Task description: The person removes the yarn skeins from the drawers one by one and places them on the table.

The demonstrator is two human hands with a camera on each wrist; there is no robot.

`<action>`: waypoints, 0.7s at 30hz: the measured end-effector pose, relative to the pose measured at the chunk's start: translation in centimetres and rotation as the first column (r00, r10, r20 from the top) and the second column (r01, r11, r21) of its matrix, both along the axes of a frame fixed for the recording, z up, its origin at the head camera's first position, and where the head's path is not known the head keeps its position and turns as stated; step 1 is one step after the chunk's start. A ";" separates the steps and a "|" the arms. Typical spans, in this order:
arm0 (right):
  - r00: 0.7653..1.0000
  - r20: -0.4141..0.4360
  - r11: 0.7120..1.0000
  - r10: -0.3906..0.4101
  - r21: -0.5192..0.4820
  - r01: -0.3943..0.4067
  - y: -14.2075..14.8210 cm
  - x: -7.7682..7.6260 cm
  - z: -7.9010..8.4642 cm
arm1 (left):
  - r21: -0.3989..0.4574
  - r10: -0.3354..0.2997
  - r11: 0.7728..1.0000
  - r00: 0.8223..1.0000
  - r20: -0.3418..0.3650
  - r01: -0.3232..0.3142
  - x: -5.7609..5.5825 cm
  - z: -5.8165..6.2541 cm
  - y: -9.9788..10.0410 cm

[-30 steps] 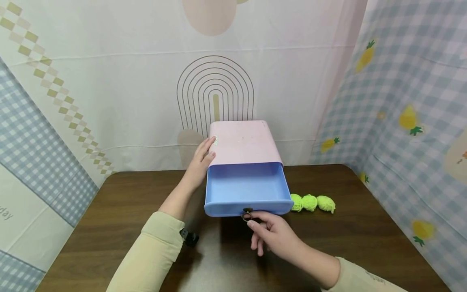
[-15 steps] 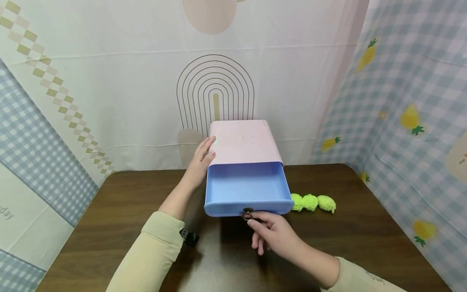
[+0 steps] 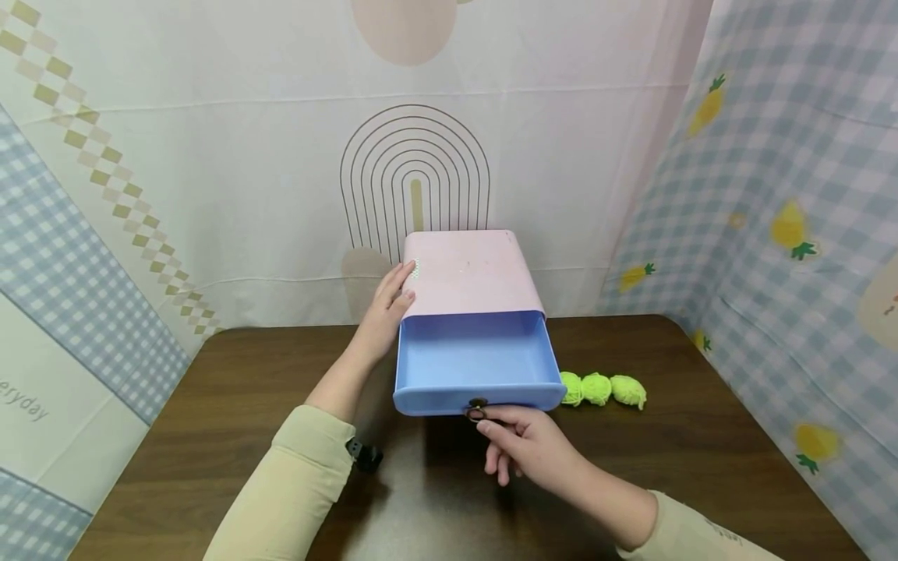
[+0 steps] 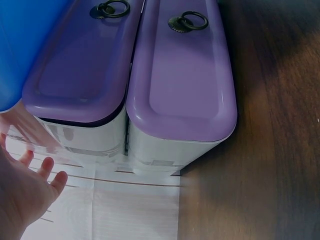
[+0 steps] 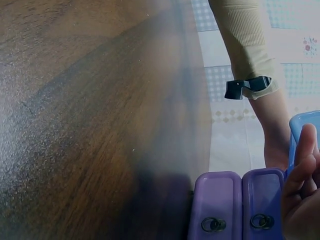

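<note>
A small chest with a pink top [image 3: 466, 273] stands against the back wall. Its upper blue drawer [image 3: 428, 402] is pulled out, and nothing lies inside the part that shows. My left hand [image 3: 382, 318] rests against the chest's left side, fingers spread along its upper edge. At the drawer front, thumb and index finger of my right hand [image 3: 536, 446] pinch the dark metal ring pull [image 3: 476, 415], other fingers loosely bent. Below, in the left wrist view, two purple drawers [image 4: 187, 85] are pushed in, each with its own ring pull.
Three bright green yarn balls [image 3: 627, 392] lie in a row on the brown wooden table [image 3: 231, 405], right of the chest; the blue drawer partly covers the nearest. A dark wrist device [image 3: 365, 456] sits at the left sleeve. Patterned cloth hangs behind and on both sides.
</note>
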State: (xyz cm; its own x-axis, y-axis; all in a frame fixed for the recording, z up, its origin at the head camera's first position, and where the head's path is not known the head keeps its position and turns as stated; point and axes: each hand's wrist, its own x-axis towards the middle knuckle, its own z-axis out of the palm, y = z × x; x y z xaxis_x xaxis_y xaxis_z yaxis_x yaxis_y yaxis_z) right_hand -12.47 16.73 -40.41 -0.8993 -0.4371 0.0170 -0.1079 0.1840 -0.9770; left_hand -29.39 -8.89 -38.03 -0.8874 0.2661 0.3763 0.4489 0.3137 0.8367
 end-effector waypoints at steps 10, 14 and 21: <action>1.000 -0.031 1.000 0.003 0.016 -0.003 0.0 -0.2 0.3 | 0.001 -0.002 1.000 1.000 0.013 0.002 0.0 0.0 -0.1; 0.997 -0.077 0.999 -0.003 0.038 0.005 -0.1 -0.7 0.5 | 0.002 -0.002 1.000 1.000 0.012 0.002 0.0 0.0 -0.2; 0.995 -0.101 0.999 -0.027 0.030 0.030 -0.2 -1.7 0.6 | 0.011 -0.014 1.000 1.000 0.009 0.014 0.0 0.0 0.0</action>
